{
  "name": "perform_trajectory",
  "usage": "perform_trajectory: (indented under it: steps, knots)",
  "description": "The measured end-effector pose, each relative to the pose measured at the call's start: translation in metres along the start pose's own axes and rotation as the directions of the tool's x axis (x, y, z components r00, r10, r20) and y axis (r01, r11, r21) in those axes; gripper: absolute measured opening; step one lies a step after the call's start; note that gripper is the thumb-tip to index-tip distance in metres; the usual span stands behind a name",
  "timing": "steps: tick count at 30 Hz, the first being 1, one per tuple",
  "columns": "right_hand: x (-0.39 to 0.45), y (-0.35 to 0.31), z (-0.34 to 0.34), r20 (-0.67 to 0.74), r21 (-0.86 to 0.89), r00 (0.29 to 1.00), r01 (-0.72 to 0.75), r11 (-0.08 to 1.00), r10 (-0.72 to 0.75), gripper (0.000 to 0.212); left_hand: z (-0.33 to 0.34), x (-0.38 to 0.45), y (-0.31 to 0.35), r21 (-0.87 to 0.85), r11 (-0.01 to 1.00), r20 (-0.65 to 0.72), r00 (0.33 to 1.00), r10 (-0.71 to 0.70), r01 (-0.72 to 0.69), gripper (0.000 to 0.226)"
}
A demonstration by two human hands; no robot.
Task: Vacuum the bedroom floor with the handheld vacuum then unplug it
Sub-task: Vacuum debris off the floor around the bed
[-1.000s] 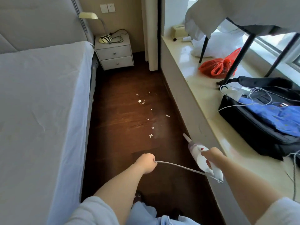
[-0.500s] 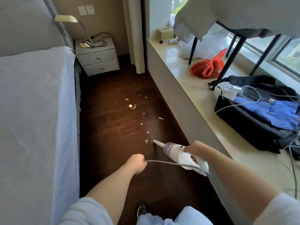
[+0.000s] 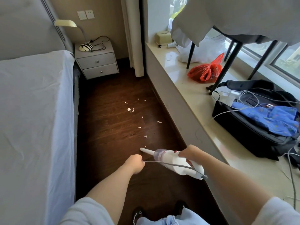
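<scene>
White handheld vacuum held low over the dark wood floor, at about 5 o'clock in frame, nozzle tip pointing toward 10 o'clock. Right hand wrapped around its handle, fingers curled tight on it. Grey cord leaves the rear of the handle and runs across toward 9 o'clock into the left hand, a closed fist pinching the cord. White paper scraps scattered on the floor at 12 o'clock from the nozzle, nearest bits just beyond the tip, the rest further up the aisle. Bed with white sheet fills the 9 o'clock side. White two-drawer nightstand at 11 o'clock, lamp and black cable on top. Stone window ledge along the 3 o'clock side carries a red plastic bag, an open black suitcase with blue cloth and white cables. Curtain at 12 o'clock. Dark shoes at 6 o'clock.
</scene>
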State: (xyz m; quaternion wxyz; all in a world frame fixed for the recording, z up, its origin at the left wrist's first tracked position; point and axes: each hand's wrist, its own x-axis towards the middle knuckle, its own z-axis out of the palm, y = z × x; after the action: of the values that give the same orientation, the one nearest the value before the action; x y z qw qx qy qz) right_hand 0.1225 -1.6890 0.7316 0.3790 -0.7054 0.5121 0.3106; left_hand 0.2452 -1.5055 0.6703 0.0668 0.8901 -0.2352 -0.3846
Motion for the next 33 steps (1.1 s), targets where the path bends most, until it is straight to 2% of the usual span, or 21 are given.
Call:
perform_trajectory:
  steps: [4, 10, 14, 18, 23, 27, 33]
  knots:
    - [0.008, 0.019, -0.024, -0.043, 0.056, 0.999, -0.004, 0.998, 0.006, 0.039, 0.008, 0.003, 0.028, 0.008, 1.0, 0.025, 1.0, 0.017, -0.018, 0.024]
    - [0.03, 0.051, -0.044, -0.102, 0.106, 0.995, -0.01, 0.994, 0.021, 0.023, 0.018, 0.004, 0.057, 0.01, 1.0, 0.023, 1.0, 0.018, -0.018, 0.023]
    - [0.037, 0.064, -0.053, -0.06, 0.099, 0.994, -0.085, 0.991, 0.091, 0.023, 0.02, 0.002, 0.062, 0.02, 1.0, 0.01, 1.0, 0.006, -0.006, 0.023]
    - [0.049, 0.074, -0.06, -0.082, 0.23, 0.997, 0.024, 0.973, -0.005, 0.035, 0.023, 0.0, 0.067, -0.002, 1.0, 0.002, 1.0, 0.006, -0.006, 0.021]
    - [0.053, 0.074, -0.057, -0.047, 0.369, 0.994, -0.072, 0.927, 0.096, 0.036, 0.024, -0.003, 0.067, -0.023, 1.0, -0.002, 1.0, 0.013, -0.013, 0.022]
    - [0.047, 0.07, -0.054, -0.052, 0.347, 0.997, -0.027, 0.937, 0.048, 0.03, 0.023, -0.004, 0.056, -0.013, 1.0, -0.017, 1.0, 0.0, 0.0, 0.022]
    - [0.035, 0.055, -0.047, -0.036, 0.211, 0.998, 0.055, 0.976, -0.049, 0.026, 0.026, -0.006, 0.046, -0.028, 1.0, -0.021, 1.0, -0.001, 0.001, 0.023]
